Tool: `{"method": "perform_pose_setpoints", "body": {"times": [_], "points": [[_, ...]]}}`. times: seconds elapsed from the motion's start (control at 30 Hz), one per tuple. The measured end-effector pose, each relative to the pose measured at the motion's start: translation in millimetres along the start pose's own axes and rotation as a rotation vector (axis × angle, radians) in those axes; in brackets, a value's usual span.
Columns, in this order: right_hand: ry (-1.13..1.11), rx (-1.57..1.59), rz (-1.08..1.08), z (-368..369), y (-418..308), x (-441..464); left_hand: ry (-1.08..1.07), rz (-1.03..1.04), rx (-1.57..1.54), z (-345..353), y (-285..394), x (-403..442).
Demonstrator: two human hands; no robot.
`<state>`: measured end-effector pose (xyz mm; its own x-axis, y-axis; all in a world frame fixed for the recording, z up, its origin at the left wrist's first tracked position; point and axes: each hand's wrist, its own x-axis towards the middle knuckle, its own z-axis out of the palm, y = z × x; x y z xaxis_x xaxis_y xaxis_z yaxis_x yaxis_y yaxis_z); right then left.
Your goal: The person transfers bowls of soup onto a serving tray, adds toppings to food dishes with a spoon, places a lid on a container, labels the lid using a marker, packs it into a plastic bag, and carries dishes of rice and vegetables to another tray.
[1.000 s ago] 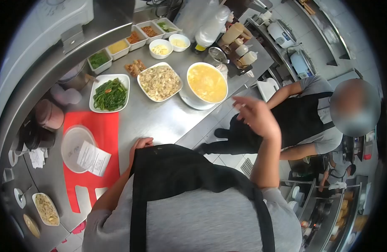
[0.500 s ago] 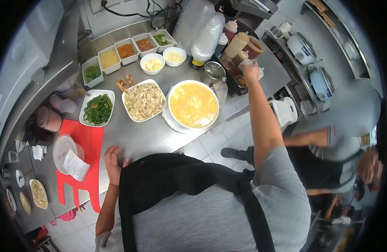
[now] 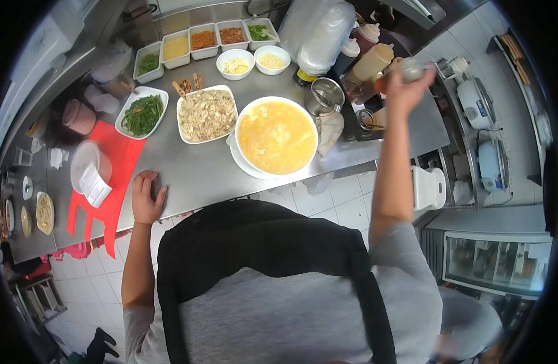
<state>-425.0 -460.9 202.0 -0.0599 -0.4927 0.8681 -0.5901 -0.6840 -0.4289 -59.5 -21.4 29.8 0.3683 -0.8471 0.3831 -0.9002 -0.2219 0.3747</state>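
Note:
My right hand [image 3: 405, 91] is raised over the right part of the counter, its fingers wrapped round a small clear shaker or bottle [image 3: 412, 71], blurred by motion. Close beside it stand squeeze bottles [image 3: 374, 62] in a dark holder. My left hand [image 3: 147, 199] rests on the counter's front edge with its fingers apart, holding nothing. Between the hands are a large white bowl of yellow soup [image 3: 276, 134], a white dish of chopped pale food [image 3: 207, 115] and a dish of dark greens [image 3: 142, 115].
A red bag [image 3: 122, 151] with a clear tub [image 3: 97, 159] and paper slip lies at left. Small tubs of toppings [image 3: 203, 40] line the back. A metal pot [image 3: 325, 96] stands right of the soup. Another person's grey sleeve [image 3: 470, 321] shows at lower right.
My right hand has gone from empty in the air to the squeeze bottles, then lifted the small container. My left hand has settled with spread fingers. The other person has moved mostly out of view.

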Motion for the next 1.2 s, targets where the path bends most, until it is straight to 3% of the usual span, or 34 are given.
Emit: {"method": "perform_pose_setpoints", "body": {"times": [0.03, 0.07, 0.1, 0.2, 0.23, 0.27, 0.33, 0.4, 0.43, 0.53, 0.7, 0.83, 0.93, 0.97, 1.07, 1.1, 1.2], "points": [[0.039, 0.305, 0.107, -15, -30, 16, 0.005, 0.005, 0.001, -1, 1, 1], [0.036, 0.152, 0.054, -27, -31, 32, 0.007, 0.010, 0.000, -2, 0, 1], [0.130, 0.344, -0.044, -23, -31, 43, 0.005, 0.018, 0.004, -1, -2, 0], [-0.282, 0.558, 0.123, -29, -58, 42, 0.020, 0.016, 0.005, 0, -3, -3], [-0.321, 0.419, 0.110, -20, -41, 33, 0.028, 0.019, 0.012, 0, -4, -4], [-0.463, 0.138, 0.132, -29, -72, 21, 0.033, 0.016, -0.002, -1, -5, -5], [-0.745, 0.180, -0.045, -26, -72, 3, 0.042, 0.012, -0.031, 0, -7, -6], [-0.984, 0.018, -0.108, -24, -64, -12, 0.043, 0.002, -0.029, -3, -6, -6], [-0.998, -0.015, -0.302, -24, -66, -18, 0.044, -0.002, -0.028, -2, -6, -7], [-1.195, -0.404, -0.566, -28, -81, -26, 0.063, 0.004, -0.026, 1, -11, -9], [-1.265, -0.448, -0.957, -19, -109, -47, 0.045, 0.006, -0.054, 1, -16, -11], [-1.134, -0.613, -0.889, 5, -133, -55, 0.073, 0.000, -0.070, -1, -15, -11], [-1.239, -0.878, -0.883, 5, -132, -44, 0.090, 0.021, -0.062, -1, -17, -11], [-1.378, -1.025, -0.845, 4, -137, -44, 0.089, 0.020, -0.066, -1, -17, -11], [-1.751, -1.044, -0.806, -11, -162, -42, 0.085, 0.010, -0.083, 0, -16, -9], [-1.783, -0.928, -0.734, -14, -166, -42, 0.077, 0.000, -0.085, -1, -16, -9], [-1.459, -0.857, -0.735, -10, -145, -53, 0.066, -0.008, -0.087, -1, -15, -10]]}}
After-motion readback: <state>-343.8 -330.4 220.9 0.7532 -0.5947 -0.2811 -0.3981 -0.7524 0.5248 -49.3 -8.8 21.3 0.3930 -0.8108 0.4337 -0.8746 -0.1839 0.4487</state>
